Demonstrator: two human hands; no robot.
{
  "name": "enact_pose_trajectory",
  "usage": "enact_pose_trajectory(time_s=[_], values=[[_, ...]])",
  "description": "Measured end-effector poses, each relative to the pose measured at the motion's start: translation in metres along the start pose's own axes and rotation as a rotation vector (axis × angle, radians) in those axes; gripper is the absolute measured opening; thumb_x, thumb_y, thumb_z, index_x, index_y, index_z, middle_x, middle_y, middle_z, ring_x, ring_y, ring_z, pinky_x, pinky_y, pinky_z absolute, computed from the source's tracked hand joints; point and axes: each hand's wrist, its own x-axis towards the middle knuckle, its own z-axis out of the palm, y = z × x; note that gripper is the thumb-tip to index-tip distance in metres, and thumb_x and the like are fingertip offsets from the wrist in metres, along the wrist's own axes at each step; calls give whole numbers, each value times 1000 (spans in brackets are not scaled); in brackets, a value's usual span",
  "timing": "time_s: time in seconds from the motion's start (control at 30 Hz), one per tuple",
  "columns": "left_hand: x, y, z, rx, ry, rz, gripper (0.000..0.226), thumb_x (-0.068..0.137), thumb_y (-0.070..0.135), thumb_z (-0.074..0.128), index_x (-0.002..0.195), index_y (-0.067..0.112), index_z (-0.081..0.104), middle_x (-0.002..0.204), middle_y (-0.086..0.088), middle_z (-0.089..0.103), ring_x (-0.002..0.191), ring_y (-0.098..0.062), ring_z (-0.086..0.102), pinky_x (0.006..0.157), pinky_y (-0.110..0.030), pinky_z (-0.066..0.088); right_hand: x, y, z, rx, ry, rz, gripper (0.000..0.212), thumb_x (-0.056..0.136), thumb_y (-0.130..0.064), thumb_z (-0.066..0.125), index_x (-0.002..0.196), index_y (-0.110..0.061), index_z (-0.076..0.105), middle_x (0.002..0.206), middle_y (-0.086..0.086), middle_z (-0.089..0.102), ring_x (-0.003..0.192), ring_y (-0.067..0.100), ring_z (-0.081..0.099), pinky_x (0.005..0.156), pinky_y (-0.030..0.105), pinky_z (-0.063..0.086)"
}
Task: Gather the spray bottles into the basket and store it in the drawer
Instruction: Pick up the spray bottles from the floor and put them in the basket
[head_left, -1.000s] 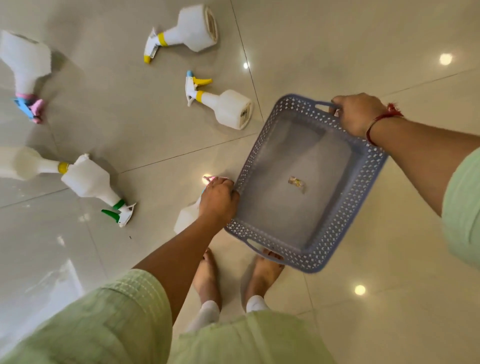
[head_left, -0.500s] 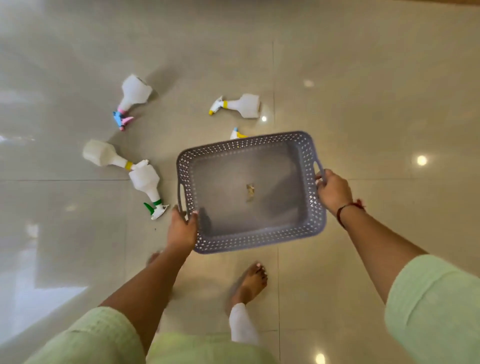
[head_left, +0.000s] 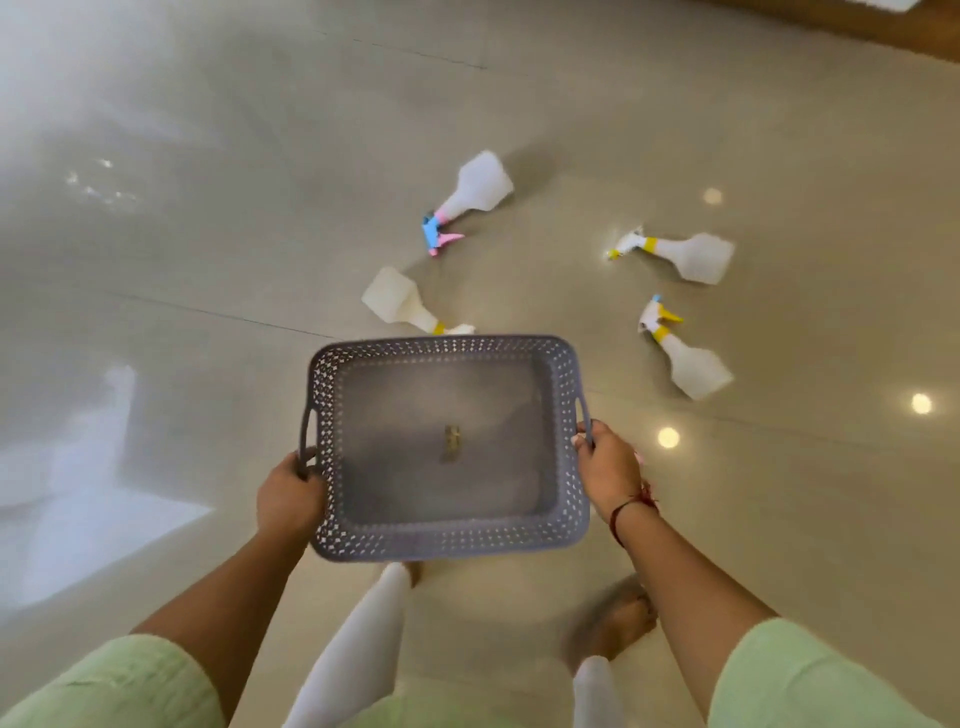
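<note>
I hold a grey perforated basket (head_left: 563, 374) level above the floor, with no bottles in it and only a small sticker on its bottom. My left hand (head_left: 288, 499) grips its left handle and my right hand (head_left: 605, 470) grips its right handle. White spray bottles lie on the tiles beyond it. One has a pink and blue trigger (head_left: 470, 200). A second with a yellow collar (head_left: 397, 304) is partly hidden behind the basket's far rim. Two more with yellow collars lie to the right, one farther (head_left: 685, 254) and one nearer (head_left: 685, 361).
The floor is glossy beige tile with bright light reflections on the right and a pale window glare on the left. A wooden edge (head_left: 857, 31) runs along the top right. My feet (head_left: 618, 623) stand below the basket.
The view has swung, so the bottles now lie ahead and to the right of the basket. The basket has turned square to me. The green-trigger bottle is out of sight.
</note>
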Motion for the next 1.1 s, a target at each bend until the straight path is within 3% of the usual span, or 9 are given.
enact_pose_trajectory(time_s=[0.13,0.3,0.47,0.63,0.87,1.0,1.1], values=[[42,-40,-70,53,93,-44,36,86,6,50,119,12,62,101,-24,69,90,-43,63,82,-48,52,-15,-79,69,53,-53,7,25,97,-14,40,116,-5,55,107,23,67,97,38,63,79,38,49],[100,-66,-102,61,127,-79,36,84,4,50,117,13,63,104,-26,69,95,-45,62,88,-50,51,-13,-125,131,91,-67,60,26,98,-13,39,117,-7,56,106,22,67,97,39,62,80,38,49],[146,-84,-92,45,108,-113,37,82,2,53,116,12,65,107,-26,67,101,-44,60,95,-48,48,16,-132,169,11,-139,59,25,98,-13,38,115,-5,54,109,21,65,100,37,61,80,34,46],[183,-106,-74,14,96,-183,37,82,2,53,116,12,63,108,-24,68,101,-42,60,95,-47,48,54,-133,208,-51,-240,39,18,96,-11,39,104,-4,53,102,22,63,93,35,61,72,28,40],[239,-132,-27,-143,-207,-296,59,82,-8,58,135,-1,33,136,-24,47,120,-41,49,94,-47,43,102,-126,241,-125,-227,45,25,95,-10,41,114,-6,57,108,21,65,100,38,60,83,38,49],[254,-135,-8,-143,-140,-292,65,81,-2,63,137,-2,30,139,-24,42,125,-38,44,102,-47,38,115,-120,256,-105,-247,45,29,96,-9,39,119,-10,56,112,18,64,103,36,60,88,40,52],[258,-122,-20,-129,-116,-272,72,77,16,72,133,-7,33,133,-31,44,121,-44,47,98,-52,41,120,-117,259,-82,-241,60,32,95,-8,38,122,-11,55,114,17,63,104,35,59,90,41,51]])
